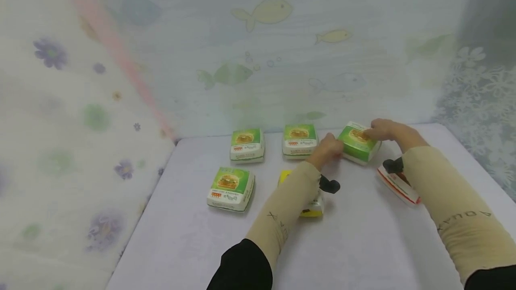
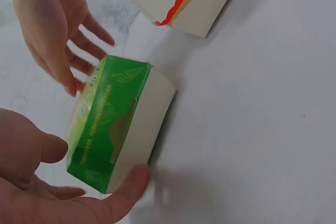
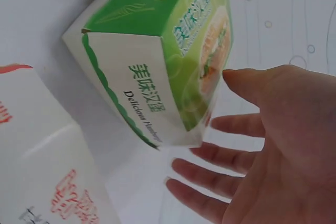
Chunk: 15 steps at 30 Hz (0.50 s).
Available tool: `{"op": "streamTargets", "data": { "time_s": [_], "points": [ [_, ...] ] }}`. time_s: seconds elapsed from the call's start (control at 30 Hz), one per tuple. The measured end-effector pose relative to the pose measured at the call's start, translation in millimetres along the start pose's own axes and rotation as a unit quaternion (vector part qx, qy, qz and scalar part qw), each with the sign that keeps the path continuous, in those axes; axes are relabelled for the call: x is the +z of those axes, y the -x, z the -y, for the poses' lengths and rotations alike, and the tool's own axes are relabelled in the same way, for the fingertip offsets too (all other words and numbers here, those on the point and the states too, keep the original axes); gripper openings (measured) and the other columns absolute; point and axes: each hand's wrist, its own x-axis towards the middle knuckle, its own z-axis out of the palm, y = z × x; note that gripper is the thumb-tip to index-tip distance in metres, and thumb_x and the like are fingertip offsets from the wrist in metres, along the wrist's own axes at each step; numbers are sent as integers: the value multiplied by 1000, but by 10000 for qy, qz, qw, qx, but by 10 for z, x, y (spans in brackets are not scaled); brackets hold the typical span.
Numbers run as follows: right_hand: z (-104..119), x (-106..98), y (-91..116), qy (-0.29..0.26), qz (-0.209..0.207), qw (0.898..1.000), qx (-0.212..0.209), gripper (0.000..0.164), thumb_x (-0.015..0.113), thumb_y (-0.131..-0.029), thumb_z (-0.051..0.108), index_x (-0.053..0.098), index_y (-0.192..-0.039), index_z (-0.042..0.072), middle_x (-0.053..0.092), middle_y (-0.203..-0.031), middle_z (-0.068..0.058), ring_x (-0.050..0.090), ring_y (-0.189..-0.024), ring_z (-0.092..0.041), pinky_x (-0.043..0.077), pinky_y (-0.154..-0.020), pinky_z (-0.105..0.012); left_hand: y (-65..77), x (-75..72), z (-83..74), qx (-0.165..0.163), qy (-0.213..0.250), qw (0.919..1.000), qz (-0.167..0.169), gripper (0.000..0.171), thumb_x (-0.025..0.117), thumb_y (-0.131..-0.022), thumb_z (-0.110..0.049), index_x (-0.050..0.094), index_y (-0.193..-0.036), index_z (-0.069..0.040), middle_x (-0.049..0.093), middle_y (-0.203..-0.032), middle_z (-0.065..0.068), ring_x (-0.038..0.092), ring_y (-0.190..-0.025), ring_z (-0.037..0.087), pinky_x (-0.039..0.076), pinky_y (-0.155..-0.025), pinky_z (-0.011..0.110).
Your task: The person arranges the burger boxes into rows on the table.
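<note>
A green-and-white hamburger box (image 1: 356,149) sits turned at an angle at the table's far right, between both hands. At its near left corner is my left hand (image 1: 329,150), its index finger (image 2: 134,179) along the white side and its thumb close to the edge. My right hand (image 3: 294,129) is at the opposite side, with the thumb tip at the printed top and the other fingers spread beside the box. A red-and-white box (image 1: 399,185) lies nearer me, partly covered by the right forearm. Under the left forearm, a yellow-and-white box (image 1: 313,209) is mostly hidden.
Two similar green burger boxes, one at the back left (image 1: 247,146) and one at the back middle (image 1: 299,141), stand near the wall. Another green box (image 1: 231,189) is closer at the left. Patterned cloth (image 1: 266,57) hangs behind the white table (image 1: 181,245).
</note>
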Motion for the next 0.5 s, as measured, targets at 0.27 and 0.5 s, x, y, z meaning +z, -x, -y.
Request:
{"op": "streamTargets", "data": {
  "time_s": [0.27, 0.5],
  "points": [
    [-23, -8, -107, -67, -197, 9997, -95, 75, 43, -107, 35, 19, -150, -20, 17, -152, -46, 14, -141, -65, 17, -113, -75, 223, -33, 30, -56, 567, 9972, 483, 74, 55, -103, -27, 15, -163, -9, 53, -138, 18, 67, -96, 28, 57, -87, 36],
    [-33, 20, -91, -22, -87, 9998, -156, 68, 40, -108, 34, 28, -146, -22, 26, -149, -47, 23, -138, -65, 24, -112, -74, 342, -19, 7, -20, 1530, 9818, 1128, 80, 56, -102, -14, 5, -163, -5, 56, -124, 19, 63, -110, 33, 55, -98, 41]
  ]
}}
